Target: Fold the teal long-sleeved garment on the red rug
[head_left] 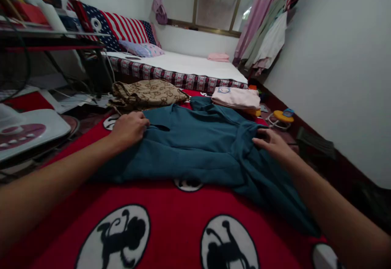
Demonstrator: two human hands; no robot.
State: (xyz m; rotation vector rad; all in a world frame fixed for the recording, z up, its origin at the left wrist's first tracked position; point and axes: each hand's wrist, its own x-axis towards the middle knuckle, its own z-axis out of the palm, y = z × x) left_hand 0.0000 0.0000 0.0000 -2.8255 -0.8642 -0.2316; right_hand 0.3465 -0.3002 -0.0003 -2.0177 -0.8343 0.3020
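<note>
Left hand point(130, 128) has its fingers curled shut, pinching a bit of the teal shirt point(195, 147) near its left edge, knuckles up. Right hand point(273, 145) is flatter, fingers loosely together and bent down onto a bunched fold on the shirt's right side; can't tell if it's actually gripping or just pressing. If it were me, I'd keep both hands level and tug outward evenly so the cloth goes flat, because the right side is the messy part and a lopsided pull would just drag the wrinkles across. The shirt itself is a plain dark teal, soft-looking, no print I can see, spread across the middle of the red blanket point(171, 228) with the round black-and-white figures on it; its lower right part trails off toward the blanket's right edge under the forearm. Past the blanket's far edge sit a crumpled tan patterned cloth point(146, 93) and a folded pink garment point(236, 97), both clear of the shirt.
</note>
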